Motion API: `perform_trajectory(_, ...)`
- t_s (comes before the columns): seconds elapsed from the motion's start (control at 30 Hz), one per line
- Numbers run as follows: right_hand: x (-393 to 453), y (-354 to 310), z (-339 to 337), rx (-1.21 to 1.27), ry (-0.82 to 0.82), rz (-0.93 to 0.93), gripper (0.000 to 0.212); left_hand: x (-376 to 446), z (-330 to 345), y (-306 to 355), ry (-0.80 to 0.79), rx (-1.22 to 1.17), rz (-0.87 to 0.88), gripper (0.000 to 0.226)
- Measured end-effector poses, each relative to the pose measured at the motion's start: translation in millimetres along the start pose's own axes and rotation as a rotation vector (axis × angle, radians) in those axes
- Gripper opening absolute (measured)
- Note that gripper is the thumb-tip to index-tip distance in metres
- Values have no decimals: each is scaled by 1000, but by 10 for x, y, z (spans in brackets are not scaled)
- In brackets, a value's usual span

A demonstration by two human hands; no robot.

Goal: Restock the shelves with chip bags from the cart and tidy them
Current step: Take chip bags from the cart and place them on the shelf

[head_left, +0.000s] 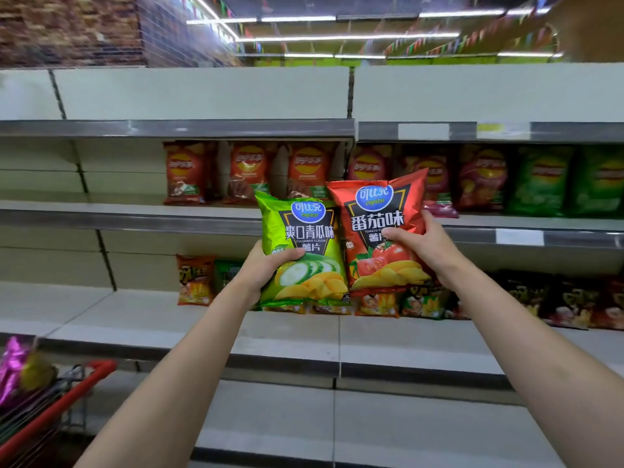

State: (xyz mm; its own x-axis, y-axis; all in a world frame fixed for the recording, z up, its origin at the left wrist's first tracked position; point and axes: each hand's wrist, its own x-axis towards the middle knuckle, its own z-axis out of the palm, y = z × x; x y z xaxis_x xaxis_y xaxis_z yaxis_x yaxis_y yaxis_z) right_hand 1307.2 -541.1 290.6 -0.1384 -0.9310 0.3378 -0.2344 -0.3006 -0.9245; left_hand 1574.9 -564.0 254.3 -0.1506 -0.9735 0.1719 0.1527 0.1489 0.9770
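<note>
While left hand grips green bag | right hand grips red bag

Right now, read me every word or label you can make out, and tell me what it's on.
Green foil chip bag in the left hand: "可比克 copico", "爽口青瓜味", "CUCUMBER FLAVOR", "薯片".
Red foil chip bag in the right hand: "可比克 copico", "番茄味", "TOMATO F…", partly covered by a thumb.
Shelved bags and shelf-edge price tags: too blurred.
</note>
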Motion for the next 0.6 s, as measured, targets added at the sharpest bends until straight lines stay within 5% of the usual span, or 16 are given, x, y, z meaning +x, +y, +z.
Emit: perform_trajectory(0.6,-531,-79,-1169,-92,222,21,52,56,1155,-87,-227,-50,-8,40)
